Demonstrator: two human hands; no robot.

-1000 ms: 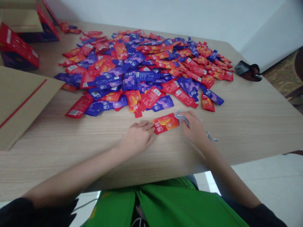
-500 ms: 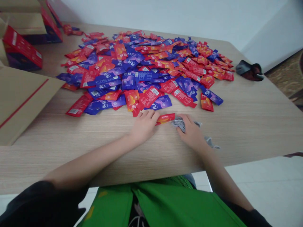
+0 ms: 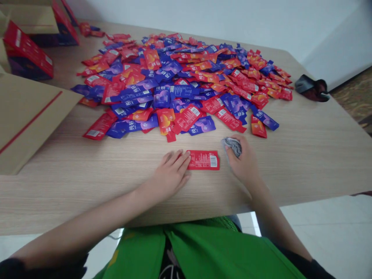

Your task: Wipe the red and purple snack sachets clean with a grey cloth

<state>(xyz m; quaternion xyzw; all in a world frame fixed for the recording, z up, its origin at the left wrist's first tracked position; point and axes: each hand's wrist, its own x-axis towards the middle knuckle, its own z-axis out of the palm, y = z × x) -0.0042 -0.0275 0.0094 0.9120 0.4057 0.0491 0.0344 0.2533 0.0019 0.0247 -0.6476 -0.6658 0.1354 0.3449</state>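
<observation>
A red sachet (image 3: 204,160) lies flat on the table, its printed back with a barcode facing up. The fingers of my left hand (image 3: 173,170) rest stretched out on its left end, pressing it against the tabletop. My right hand (image 3: 244,161) is closed around a crumpled grey cloth (image 3: 233,145), just right of the sachet and apart from it. Beyond both hands spreads a large heap of red and purple sachets (image 3: 177,93).
Cardboard boxes with red and purple sides (image 3: 31,58) stand at the back left, with an open flap (image 3: 31,120) reaching over the table (image 3: 314,155). A dark, shiny object (image 3: 312,88) lies near the right edge. A white wall (image 3: 217,19) rises behind.
The red sachet has turned from its orange-patterned side to its printed back and lies lower. My left hand has flattened onto it. My right hand has moved away rightward, with the cloth bunched in it.
</observation>
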